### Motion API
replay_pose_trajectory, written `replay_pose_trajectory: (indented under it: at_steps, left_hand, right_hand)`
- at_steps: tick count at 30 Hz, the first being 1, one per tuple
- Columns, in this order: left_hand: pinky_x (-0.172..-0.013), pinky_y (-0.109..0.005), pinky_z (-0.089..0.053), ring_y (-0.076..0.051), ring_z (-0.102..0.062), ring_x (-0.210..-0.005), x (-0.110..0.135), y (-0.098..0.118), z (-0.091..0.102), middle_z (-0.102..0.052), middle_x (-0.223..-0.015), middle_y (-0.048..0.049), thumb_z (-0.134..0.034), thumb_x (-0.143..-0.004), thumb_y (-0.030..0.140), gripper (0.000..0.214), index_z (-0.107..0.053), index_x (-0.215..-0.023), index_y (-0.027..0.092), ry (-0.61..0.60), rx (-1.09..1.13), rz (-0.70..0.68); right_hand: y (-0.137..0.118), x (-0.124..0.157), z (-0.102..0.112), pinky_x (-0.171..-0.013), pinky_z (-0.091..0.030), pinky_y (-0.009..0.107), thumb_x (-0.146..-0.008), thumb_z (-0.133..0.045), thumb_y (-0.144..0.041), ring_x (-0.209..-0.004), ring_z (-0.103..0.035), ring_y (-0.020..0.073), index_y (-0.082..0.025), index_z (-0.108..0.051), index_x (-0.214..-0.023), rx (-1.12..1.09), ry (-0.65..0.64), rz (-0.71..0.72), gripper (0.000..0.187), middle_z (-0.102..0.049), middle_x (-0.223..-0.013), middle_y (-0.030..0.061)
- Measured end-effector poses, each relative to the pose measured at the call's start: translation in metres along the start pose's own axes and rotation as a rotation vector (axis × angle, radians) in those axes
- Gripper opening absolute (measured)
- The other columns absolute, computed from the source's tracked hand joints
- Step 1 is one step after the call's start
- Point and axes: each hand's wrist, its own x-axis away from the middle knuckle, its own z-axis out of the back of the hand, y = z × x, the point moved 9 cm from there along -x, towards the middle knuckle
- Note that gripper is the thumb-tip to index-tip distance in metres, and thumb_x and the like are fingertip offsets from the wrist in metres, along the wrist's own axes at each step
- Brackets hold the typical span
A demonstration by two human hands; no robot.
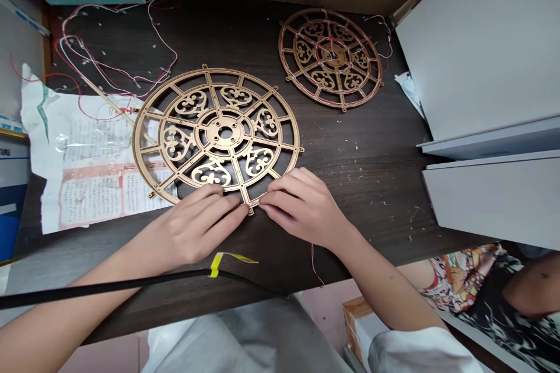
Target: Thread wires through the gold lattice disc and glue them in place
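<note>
A round golden-brown openwork frame (226,134), with spokes, scrollwork and a central hub, lies on the dark table before me. My left hand (196,224) is closed at its near rim, fingertips on the rim beside a small tab. Just right of that tab, my right hand (301,204) pinches at the same rim. A thin red-and-white wire (312,262) comes out from under my right hand and hangs toward the table edge. The exact contact between fingertips and wire is too small to make out fully.
A second round frame (331,59), strung with red and white wire, lies farther back right. Tangled wires (118,70) and printed paper (96,157) are at left. A black cable (166,277) with yellow tape crosses in front. White panels (481,58) stand right; another person's patterned clothing (472,285) shows below.
</note>
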Motion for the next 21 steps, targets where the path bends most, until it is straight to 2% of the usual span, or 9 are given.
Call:
replay_pose_trajectory:
  at_steps: [3,6,9,14,21]
  left_hand:
    - [-0.1,-0.042,-0.055,-0.021,-0.062,-0.1,-0.001,0.003,0.001,-0.068,-0.108,-0.0099,-0.073,-0.084,0.008,0.042,-0.061,-0.124,0.006,0.009,-0.049,-0.042]
    - [-0.093,-0.041,-0.055,-0.02,-0.061,-0.095,-0.004,0.005,0.003,-0.068,-0.102,-0.0095,-0.073,-0.085,0.01,0.039,-0.06,-0.122,0.004,0.011,-0.073,-0.064]
    - [-0.089,-0.041,-0.055,-0.021,-0.061,-0.094,-0.006,0.005,0.004,-0.067,-0.1,-0.0097,-0.071,-0.087,0.011,0.036,-0.06,-0.12,0.004,0.018,-0.071,-0.059]
    - [-0.092,-0.042,-0.055,-0.02,-0.062,-0.095,-0.007,0.005,0.003,-0.067,-0.101,-0.0104,-0.072,-0.086,0.009,0.038,-0.06,-0.122,0.003,0.02,-0.034,-0.044]
    - [-0.082,-0.04,-0.055,-0.02,-0.06,-0.089,-0.007,0.007,0.006,-0.066,-0.098,-0.0103,-0.075,-0.082,0.009,0.036,-0.062,-0.115,0.005,0.058,0.003,-0.04]
  right_hand:
    - [-0.001,0.0,0.0,-0.08,-0.043,0.033,-0.096,-0.064,-0.022,-0.088,-0.054,0.014,-0.016,-0.068,-0.098,0.005,-0.006,0.008,0.007,-0.068,-0.097,0.0032]
    - [-0.002,0.0,0.001,-0.08,-0.043,0.032,-0.097,-0.063,-0.021,-0.088,-0.053,0.014,-0.017,-0.068,-0.099,0.017,-0.005,0.01,0.007,-0.067,-0.097,0.0034]
    - [-0.006,-0.001,0.001,-0.079,-0.041,0.032,-0.096,-0.063,-0.019,-0.088,-0.052,0.014,-0.019,-0.068,-0.099,0.047,-0.004,0.031,0.006,-0.066,-0.097,0.0027]
    - [-0.012,-0.001,0.0,-0.078,-0.04,0.032,-0.096,-0.062,-0.017,-0.088,-0.049,0.0138,-0.019,-0.068,-0.097,0.066,-0.025,0.068,0.006,-0.065,-0.095,0.0021]
    - [-0.013,-0.002,-0.004,-0.077,-0.042,0.034,-0.096,-0.063,-0.021,-0.088,-0.05,0.015,-0.016,-0.068,-0.1,0.052,-0.033,0.051,0.008,-0.066,-0.096,0.0042]
